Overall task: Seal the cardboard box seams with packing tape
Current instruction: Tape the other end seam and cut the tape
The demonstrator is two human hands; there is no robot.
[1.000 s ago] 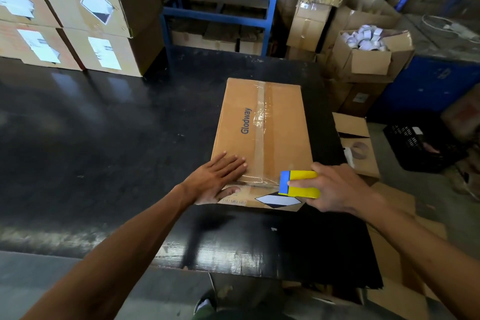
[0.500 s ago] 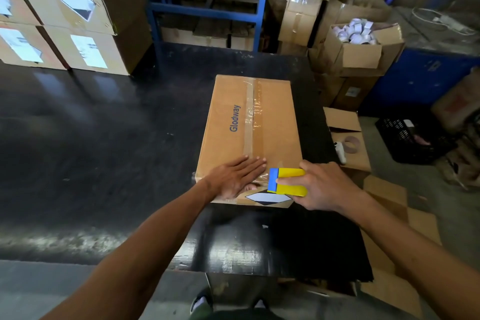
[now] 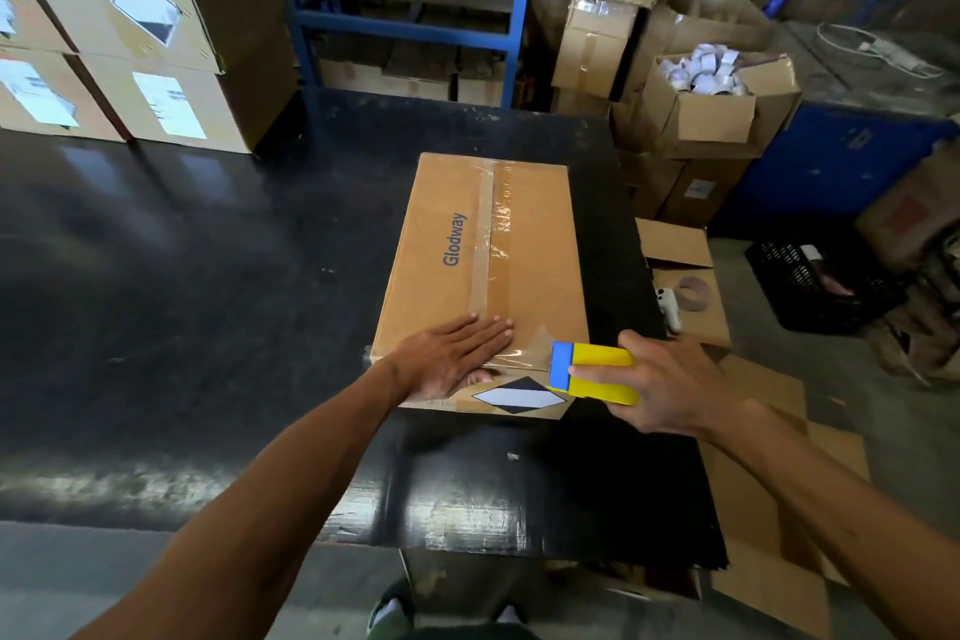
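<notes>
A brown cardboard box (image 3: 441, 234) printed "Glodway" lies flat on the black table (image 3: 182, 286), with a strip of clear tape (image 3: 493, 234) running along its top seam. My left hand (image 3: 452, 359) presses flat on the box's near edge, fingers together over the tape end. My right hand (image 3: 660, 385) grips a yellow and blue tape dispenser (image 3: 592, 372) at the box's near right corner. A short stretch of clear tape runs from the dispenser to the box edge beside my left hand. A black and white diamond label (image 3: 517, 396) shows on the near side.
Stacked labelled cartons (image 3: 130, 57) stand at the table's back left. A blue rack (image 3: 415, 16) lies behind. To the right are an open box of white rolls (image 3: 711, 88), a low carton holding a tape core (image 3: 693, 294), a black crate (image 3: 815, 281) and flattened cardboard on the floor (image 3: 779, 483).
My left hand slid right along the box's near edge toward the seam tape. My right hand with the dispenser stayed at the near right corner, and the view shifted slightly.
</notes>
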